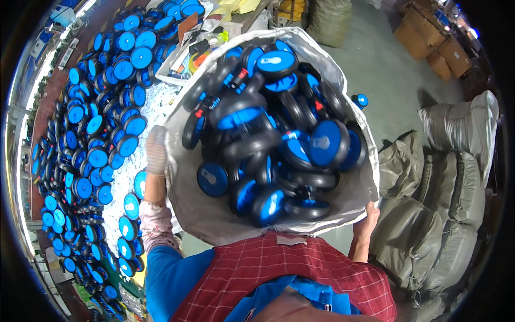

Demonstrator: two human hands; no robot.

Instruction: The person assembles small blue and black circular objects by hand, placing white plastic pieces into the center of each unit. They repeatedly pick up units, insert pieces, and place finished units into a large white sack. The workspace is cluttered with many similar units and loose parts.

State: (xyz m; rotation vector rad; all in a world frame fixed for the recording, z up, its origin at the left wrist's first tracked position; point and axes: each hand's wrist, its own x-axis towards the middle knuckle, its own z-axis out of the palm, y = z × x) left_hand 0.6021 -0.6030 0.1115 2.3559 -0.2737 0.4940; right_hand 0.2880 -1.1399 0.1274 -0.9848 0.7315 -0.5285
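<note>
A large white woven sack point(198, 214) stands wide-mouthed in front of me, heaped with black-tyred wheels with blue discs point(326, 144). Some of these sit in pairs on short hubs with red and blue parts. At the left rim, my left hand point(156, 150), in what looks like a striped glove, is closed on the sack's edge; motion blurs its fingers. My right hand point(367, 221) grips the rim at the near right, thumb up along the cloth, other fingers mostly hidden. Several wheels in the sack are blurred.
To the left, a table holds a big pile of similar blue wheels point(97, 156) beside white sheets point(120, 206). A white tray point(173, 72) of small parts lies beyond. Full grey sacks point(424, 236) are stacked at right; cardboard boxes point(429, 37) stand far right. One small blue wheel point(361, 100) lies on the floor.
</note>
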